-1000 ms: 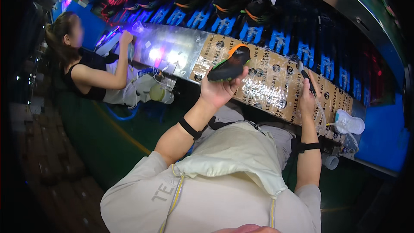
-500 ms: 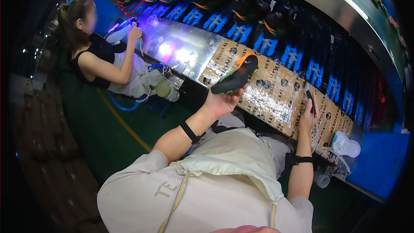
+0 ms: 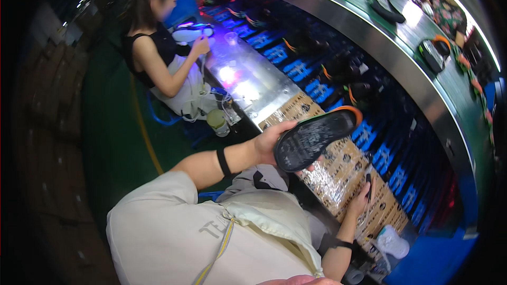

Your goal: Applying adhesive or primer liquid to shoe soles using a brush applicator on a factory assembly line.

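Observation:
My left hand (image 3: 268,140) grips a dark shoe (image 3: 316,141) by its side, thumb on the near edge, fingertips showing below. The shoe is tilted above the bench, a broad black face with whitish smudges toward me and an orange rim at its far end. Lower on the right, my right hand (image 3: 360,201) is closed around a slim black-handled tool (image 3: 368,183), with a thin pale cord running down beside it. The tool is apart from the shoe, and its exact kind cannot be made out.
A bench covered with printed brown tape (image 3: 332,187) lies under my hands. Beyond it are dark shoes (image 3: 362,91) beside blue racks and a raised green conveyor (image 3: 401,42) carrying shoes. A white shoe-shaped piece (image 3: 393,243) lies at right. A seated co-worker (image 3: 163,53) works at left.
My left hand has raised the shoe and turned it, so its broad black face now shows. My right hand still holds the tool. The whole view has shifted, showing more of the conveyor.

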{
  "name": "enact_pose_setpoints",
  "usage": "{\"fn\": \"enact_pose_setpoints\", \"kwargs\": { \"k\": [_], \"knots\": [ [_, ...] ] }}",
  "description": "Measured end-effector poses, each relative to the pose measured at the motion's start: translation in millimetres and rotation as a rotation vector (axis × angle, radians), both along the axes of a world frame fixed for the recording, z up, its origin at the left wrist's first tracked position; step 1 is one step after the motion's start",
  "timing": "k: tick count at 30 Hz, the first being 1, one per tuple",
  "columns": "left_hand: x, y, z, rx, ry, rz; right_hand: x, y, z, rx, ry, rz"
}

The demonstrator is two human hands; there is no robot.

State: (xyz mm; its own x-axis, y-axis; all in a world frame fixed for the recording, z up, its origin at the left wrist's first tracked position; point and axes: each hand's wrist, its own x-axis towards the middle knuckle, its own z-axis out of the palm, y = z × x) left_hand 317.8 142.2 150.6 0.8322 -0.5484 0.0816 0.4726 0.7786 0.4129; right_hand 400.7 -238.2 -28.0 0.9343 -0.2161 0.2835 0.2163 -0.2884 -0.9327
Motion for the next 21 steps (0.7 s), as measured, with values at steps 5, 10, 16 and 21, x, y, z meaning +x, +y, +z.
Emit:
{"fn": "enact_pose_setpoints", "kwargs": {
  "k": [5, 10, 16, 21],
  "knots": [
    [64, 16, 153, 0.205, -0.353, 0.208, -4, -4, 1, 0.011, 0.013, -0.021],
    [178, 46, 206, -0.134, -0.355, 0.726, 12, -9, -12, -0.065, 0.185, -0.058],
    [205, 36, 150, 0.673, -0.287, 0.911, -13, 9, 30, -0.107, 0.024, -0.012],
    [198, 88, 170, 1.494, -0.590, 1.717, -1, 1, 15, -0.226, -0.002, 0.009]
  ]
}}
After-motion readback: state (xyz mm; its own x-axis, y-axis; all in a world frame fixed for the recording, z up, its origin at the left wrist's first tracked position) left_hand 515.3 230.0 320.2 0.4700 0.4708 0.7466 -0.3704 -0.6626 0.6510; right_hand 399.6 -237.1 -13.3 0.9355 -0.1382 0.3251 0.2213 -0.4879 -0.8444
